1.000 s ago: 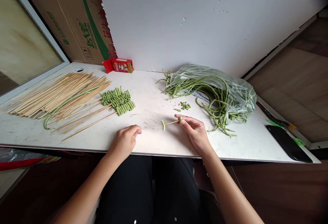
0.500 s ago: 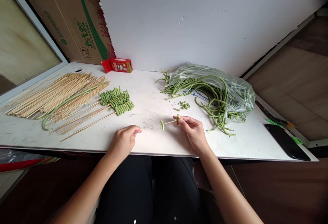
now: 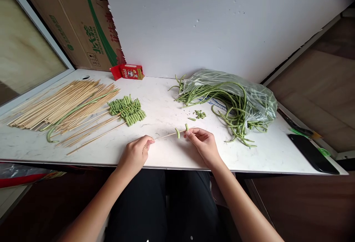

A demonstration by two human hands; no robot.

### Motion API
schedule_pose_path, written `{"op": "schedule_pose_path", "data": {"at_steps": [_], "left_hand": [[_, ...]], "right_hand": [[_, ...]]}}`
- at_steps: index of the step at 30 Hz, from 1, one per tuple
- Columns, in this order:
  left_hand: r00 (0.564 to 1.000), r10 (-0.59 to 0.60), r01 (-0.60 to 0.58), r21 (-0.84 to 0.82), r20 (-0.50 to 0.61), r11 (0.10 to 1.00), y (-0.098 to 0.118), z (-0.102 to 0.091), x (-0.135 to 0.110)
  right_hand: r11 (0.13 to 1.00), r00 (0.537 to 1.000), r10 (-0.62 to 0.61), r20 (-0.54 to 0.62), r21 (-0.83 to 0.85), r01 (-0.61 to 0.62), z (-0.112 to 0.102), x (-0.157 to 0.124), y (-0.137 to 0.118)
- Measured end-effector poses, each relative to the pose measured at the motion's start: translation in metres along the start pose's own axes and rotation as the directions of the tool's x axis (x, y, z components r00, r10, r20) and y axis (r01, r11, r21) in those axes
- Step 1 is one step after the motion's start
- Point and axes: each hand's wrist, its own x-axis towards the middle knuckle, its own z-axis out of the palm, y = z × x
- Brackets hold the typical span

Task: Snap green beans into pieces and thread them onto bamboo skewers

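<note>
My left hand pinches one end of a thin bamboo skewer above the table's front part. A short cut piece of green bean sits threaded crosswise on the stick. Closer to the other end, my right hand has thumb and fingers closed on a second bean piece, which is on the skewer too. To the left lie several finished skewers packed with bean pieces. Small bean scraps are on the table behind my right hand.
Bare skewers form a large pile at left, with one long bean across them. At right, long beans spill from a clear plastic bag. A black phone lies near the right edge. A red box stands against the white panel.
My right hand has moved left along the skewer, bringing the second bean piece closer to the first. My left hand keeps its hold with little movement.
</note>
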Motion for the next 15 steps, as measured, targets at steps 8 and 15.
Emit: {"op": "schedule_pose_path", "data": {"at_steps": [8,15], "left_hand": [[1.0,0.004,-0.004,-0.006,-0.001,1.0,0.001,0.0,0.001],[1.0,-0.012,0.012,-0.029,-0.007,1.0,0.003,0.0,0.001]], "right_hand": [[0.999,0.998,-0.027,-0.059,0.024,0.028,0.007,0.002,-0.003],[0.997,0.999,-0.034,-0.032,0.066,0.036,0.005,0.002,0.008]]}}
